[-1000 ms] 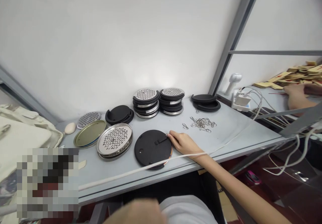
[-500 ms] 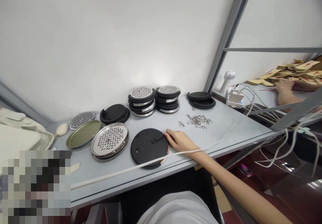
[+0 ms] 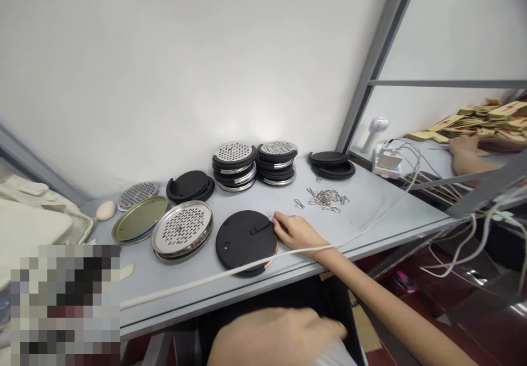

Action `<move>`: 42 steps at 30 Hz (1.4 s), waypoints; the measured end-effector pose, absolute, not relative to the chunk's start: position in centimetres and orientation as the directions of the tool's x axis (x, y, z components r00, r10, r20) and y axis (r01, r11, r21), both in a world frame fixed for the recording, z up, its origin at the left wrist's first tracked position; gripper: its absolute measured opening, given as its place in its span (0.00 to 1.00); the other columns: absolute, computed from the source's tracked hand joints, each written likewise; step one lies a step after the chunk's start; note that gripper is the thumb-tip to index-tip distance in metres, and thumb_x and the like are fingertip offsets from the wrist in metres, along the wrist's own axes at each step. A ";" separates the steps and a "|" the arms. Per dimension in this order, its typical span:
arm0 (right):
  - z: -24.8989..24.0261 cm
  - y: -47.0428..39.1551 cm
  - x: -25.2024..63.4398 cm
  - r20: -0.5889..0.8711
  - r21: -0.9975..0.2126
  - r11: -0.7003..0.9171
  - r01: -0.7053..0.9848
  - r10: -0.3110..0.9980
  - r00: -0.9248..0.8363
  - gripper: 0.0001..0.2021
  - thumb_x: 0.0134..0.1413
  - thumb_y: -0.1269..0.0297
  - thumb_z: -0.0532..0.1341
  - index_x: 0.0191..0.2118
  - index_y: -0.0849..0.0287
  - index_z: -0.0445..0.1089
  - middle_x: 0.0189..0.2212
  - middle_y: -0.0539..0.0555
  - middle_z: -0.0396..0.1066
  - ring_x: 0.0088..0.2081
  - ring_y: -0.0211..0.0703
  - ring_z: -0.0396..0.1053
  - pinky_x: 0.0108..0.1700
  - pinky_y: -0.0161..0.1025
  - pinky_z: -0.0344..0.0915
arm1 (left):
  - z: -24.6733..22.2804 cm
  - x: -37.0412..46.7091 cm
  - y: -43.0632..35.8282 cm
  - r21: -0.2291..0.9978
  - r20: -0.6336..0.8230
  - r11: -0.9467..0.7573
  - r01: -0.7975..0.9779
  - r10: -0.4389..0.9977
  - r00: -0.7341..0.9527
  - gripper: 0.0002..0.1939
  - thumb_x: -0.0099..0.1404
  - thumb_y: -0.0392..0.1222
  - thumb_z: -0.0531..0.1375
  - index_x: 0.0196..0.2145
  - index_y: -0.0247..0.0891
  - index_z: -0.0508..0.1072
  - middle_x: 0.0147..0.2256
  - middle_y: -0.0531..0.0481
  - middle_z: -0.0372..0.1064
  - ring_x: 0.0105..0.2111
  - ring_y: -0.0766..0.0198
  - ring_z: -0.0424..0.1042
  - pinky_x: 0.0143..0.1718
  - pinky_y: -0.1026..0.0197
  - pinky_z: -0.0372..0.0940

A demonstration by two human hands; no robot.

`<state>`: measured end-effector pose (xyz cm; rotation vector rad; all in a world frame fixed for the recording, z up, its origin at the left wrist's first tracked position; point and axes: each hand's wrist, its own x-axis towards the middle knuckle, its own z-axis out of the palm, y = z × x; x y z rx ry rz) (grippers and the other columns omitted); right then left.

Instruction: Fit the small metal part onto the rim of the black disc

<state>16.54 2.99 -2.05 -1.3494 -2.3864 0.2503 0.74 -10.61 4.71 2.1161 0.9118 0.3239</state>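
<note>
Disc [image 3: 241, 247] flat, strap [image 3: 261, 227] diagonal, outer end at the right hand [image 3: 297, 231]

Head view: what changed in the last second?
The left hand, out of view half a second ago, is back at the bottom, higher and further right than at first. Nothing was visibly taken or released. The right hand stays at the edge of the black disc; the metal clips stay put.

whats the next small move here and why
Probably bring the left hand over to steady the black disc: the right hand seems to pinch a metal loop at its rim, while the left is apart from the disc.
</note>
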 end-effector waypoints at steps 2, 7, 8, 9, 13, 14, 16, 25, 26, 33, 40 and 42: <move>-2.0 3.0 16.6 0.238 -0.334 0.516 0.789 0.856 -0.459 0.10 0.63 0.65 0.46 0.33 0.58 0.62 0.19 0.48 0.63 0.22 0.36 0.61 0.27 0.33 0.47 | 4.8 0.8 -8.8 0.727 -0.030 -0.435 0.531 0.752 0.658 0.19 0.64 0.47 0.55 0.53 0.53 0.65 0.42 0.53 0.70 0.42 0.60 0.70 0.44 0.59 0.65; -2.0 3.0 16.6 0.194 -0.351 0.498 0.793 0.867 -0.459 0.11 0.65 0.64 0.45 0.36 0.59 0.62 0.21 0.49 0.66 0.23 0.37 0.63 0.27 0.33 0.46 | 4.4 -0.1 -4.9 0.711 0.175 -0.424 0.560 0.879 0.444 0.13 0.68 0.39 0.50 0.49 0.45 0.66 0.43 0.50 0.67 0.42 0.64 0.67 0.44 0.63 0.62; -2.0 3.0 16.6 0.194 -0.349 0.498 0.794 0.867 -0.459 0.12 0.65 0.64 0.44 0.36 0.59 0.62 0.22 0.50 0.66 0.24 0.38 0.64 0.27 0.33 0.47 | 4.1 -0.2 -4.2 0.703 0.218 -0.414 0.578 0.899 0.379 0.12 0.68 0.38 0.49 0.47 0.43 0.65 0.43 0.50 0.66 0.42 0.64 0.67 0.45 0.63 0.62; -2.0 3.0 16.5 0.199 -0.343 0.498 0.796 0.867 -0.457 0.12 0.65 0.64 0.44 0.36 0.59 0.62 0.22 0.50 0.67 0.24 0.38 0.64 0.28 0.33 0.47 | 3.7 -0.2 -3.5 0.679 0.271 -0.407 0.611 0.912 0.307 0.10 0.68 0.38 0.49 0.46 0.42 0.65 0.43 0.49 0.65 0.44 0.63 0.66 0.47 0.61 0.61; -2.1 3.1 16.4 0.215 -0.315 0.503 0.805 0.864 -0.456 0.15 0.66 0.63 0.42 0.34 0.59 0.62 0.21 0.50 0.66 0.22 0.38 0.64 0.28 0.34 0.47 | 1.8 -0.2 -1.6 0.576 0.378 -0.397 0.715 0.904 0.197 0.13 0.67 0.36 0.50 0.49 0.40 0.61 0.46 0.46 0.60 0.50 0.59 0.60 0.53 0.54 0.56; -2.1 3.1 16.4 0.216 -0.308 0.504 0.807 0.863 -0.457 0.15 0.66 0.63 0.42 0.34 0.59 0.62 0.21 0.51 0.67 0.22 0.38 0.64 0.27 0.34 0.47 | 1.4 -0.2 -1.2 0.564 0.375 -0.408 0.718 0.901 0.217 0.14 0.67 0.35 0.50 0.50 0.40 0.61 0.47 0.46 0.60 0.50 0.59 0.60 0.53 0.54 0.56; -2.1 3.1 16.4 0.213 -0.294 0.506 0.811 0.862 -0.460 0.15 0.66 0.63 0.42 0.34 0.59 0.62 0.21 0.51 0.67 0.23 0.38 0.65 0.28 0.34 0.47 | 0.9 -0.2 -0.8 0.554 0.349 -0.430 0.713 0.897 0.270 0.12 0.67 0.34 0.49 0.48 0.40 0.63 0.45 0.47 0.62 0.48 0.60 0.61 0.51 0.54 0.58; -2.1 3.2 16.5 0.193 -0.277 0.512 0.813 0.859 -0.475 0.16 0.66 0.63 0.42 0.35 0.60 0.64 0.23 0.52 0.70 0.24 0.38 0.66 0.28 0.34 0.47 | 0.8 0.0 -0.4 0.603 0.354 -0.458 0.653 0.887 0.295 0.09 0.65 0.31 0.51 0.40 0.39 0.65 0.38 0.50 0.64 0.42 0.62 0.64 0.46 0.58 0.61; -2.1 3.2 16.5 0.192 -0.278 0.514 0.811 0.857 -0.478 0.16 0.66 0.63 0.42 0.35 0.60 0.64 0.23 0.53 0.70 0.24 0.38 0.66 0.28 0.34 0.47 | 0.8 0.0 -0.3 0.609 0.357 -0.459 0.646 0.887 0.294 0.09 0.64 0.31 0.51 0.40 0.39 0.65 0.38 0.50 0.64 0.41 0.62 0.65 0.46 0.58 0.61; -2.2 3.4 16.8 0.180 -0.286 0.539 0.792 0.842 -0.508 0.19 0.66 0.64 0.42 0.33 0.61 0.67 0.26 0.54 0.72 0.26 0.38 0.67 0.30 0.34 0.49 | 0.5 0.0 -0.2 0.612 0.367 -0.462 0.642 0.885 0.288 0.09 0.64 0.32 0.52 0.42 0.40 0.66 0.40 0.49 0.65 0.42 0.61 0.66 0.46 0.57 0.62; -2.3 3.4 16.8 0.189 -0.254 0.552 0.794 0.834 -0.519 0.18 0.66 0.64 0.42 0.35 0.61 0.67 0.27 0.55 0.73 0.26 0.39 0.68 0.29 0.35 0.48 | 0.2 0.0 0.0 0.581 0.357 -0.462 0.670 0.885 0.300 0.18 0.65 0.31 0.51 0.52 0.43 0.61 0.47 0.49 0.65 0.48 0.60 0.65 0.51 0.54 0.61; -2.3 3.5 16.6 0.197 -0.227 0.542 0.809 0.839 -0.507 0.18 0.66 0.65 0.42 0.35 0.61 0.67 0.27 0.55 0.73 0.26 0.39 0.68 0.29 0.36 0.47 | 0.2 0.0 0.0 0.578 0.358 -0.463 0.672 0.884 0.301 0.20 0.64 0.31 0.51 0.53 0.42 0.60 0.50 0.48 0.64 0.48 0.60 0.66 0.51 0.54 0.61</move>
